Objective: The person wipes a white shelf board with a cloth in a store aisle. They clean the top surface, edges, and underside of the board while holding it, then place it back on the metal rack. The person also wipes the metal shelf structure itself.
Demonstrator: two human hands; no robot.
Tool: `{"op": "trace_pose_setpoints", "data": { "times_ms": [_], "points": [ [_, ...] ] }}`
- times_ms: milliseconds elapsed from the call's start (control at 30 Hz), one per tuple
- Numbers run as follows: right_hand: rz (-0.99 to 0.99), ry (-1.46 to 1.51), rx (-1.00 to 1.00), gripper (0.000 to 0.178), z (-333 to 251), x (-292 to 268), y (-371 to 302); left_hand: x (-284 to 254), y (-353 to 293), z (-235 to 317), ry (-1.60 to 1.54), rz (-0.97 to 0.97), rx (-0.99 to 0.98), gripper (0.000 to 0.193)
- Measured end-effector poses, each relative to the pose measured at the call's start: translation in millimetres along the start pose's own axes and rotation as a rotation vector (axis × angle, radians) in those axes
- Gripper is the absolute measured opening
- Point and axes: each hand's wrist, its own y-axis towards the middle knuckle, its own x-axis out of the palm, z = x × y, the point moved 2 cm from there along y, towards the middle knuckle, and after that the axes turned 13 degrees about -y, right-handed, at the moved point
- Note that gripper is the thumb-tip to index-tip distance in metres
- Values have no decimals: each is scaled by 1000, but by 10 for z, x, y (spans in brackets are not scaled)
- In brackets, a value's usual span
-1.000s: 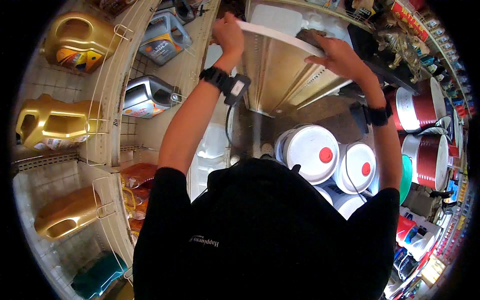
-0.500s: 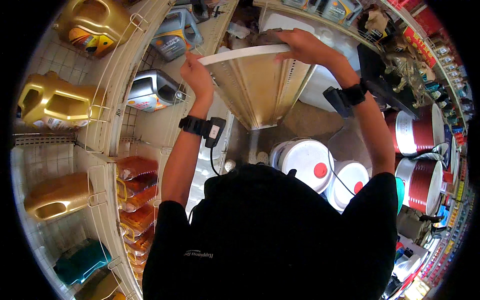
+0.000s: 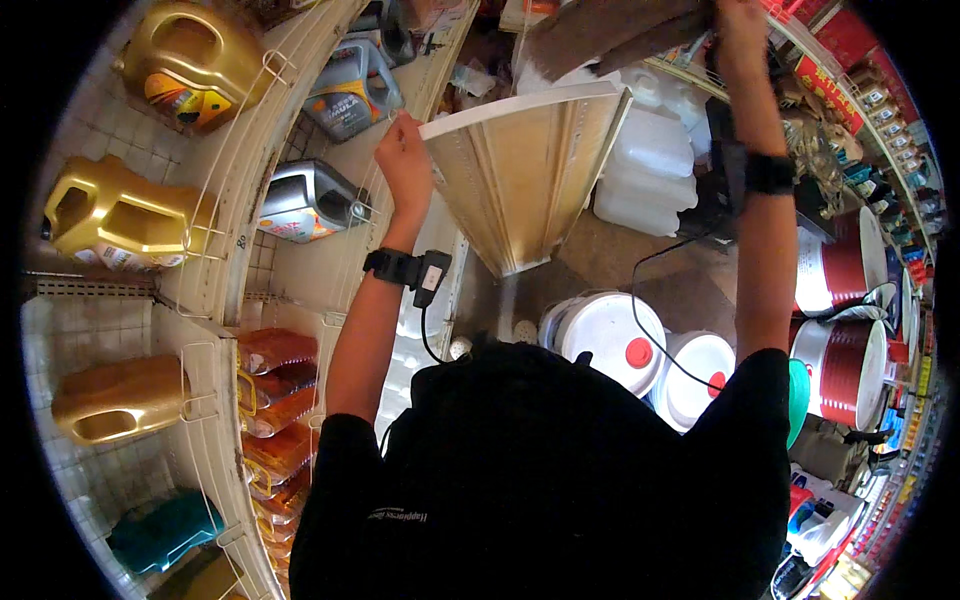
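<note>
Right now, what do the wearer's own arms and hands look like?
Left hand and right hand are ungloved. Short black sleeves. Each wrist has a black wristband carrying a dark box; the left one shows a pale label and a thin black cable.

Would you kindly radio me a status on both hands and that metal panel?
Left hand gripping corner of metal shelf panel, held on end. Right hand off panel, holding brown cloth. White-lidded buckets near panel's lower end.
</note>
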Motion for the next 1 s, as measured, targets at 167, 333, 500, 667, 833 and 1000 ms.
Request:
{"op": "trace_pose_setpoints", "data": {
  "times_ms": [167, 333, 500, 667, 833, 1000],
  "points": [
    [35, 819, 157, 35, 401, -608, 5, 112, 13, -24, -56, -64, 12, 39],
    [-373, 1397, 327, 38, 1173, -734, -744, 240, -65, 38, -38, -94, 16, 37],
    [-417, 1740, 229, 42, 1854, -727, -1511, 449, -143, 101, -63, -160, -18, 35],
    [-148, 881, 188, 25, 2052, -507, -1777, 371, -81, 52, -72, -133, 113, 35],
    [-130, -643, -297, 21, 2009, -545, -1685, 346, -44, -64, -68, -140, 33, 34],
    [333, -379, -641, 34, 1760, -520, -1456, 354, -98, 46, -9, -151, 75, 34]
  ]
}}
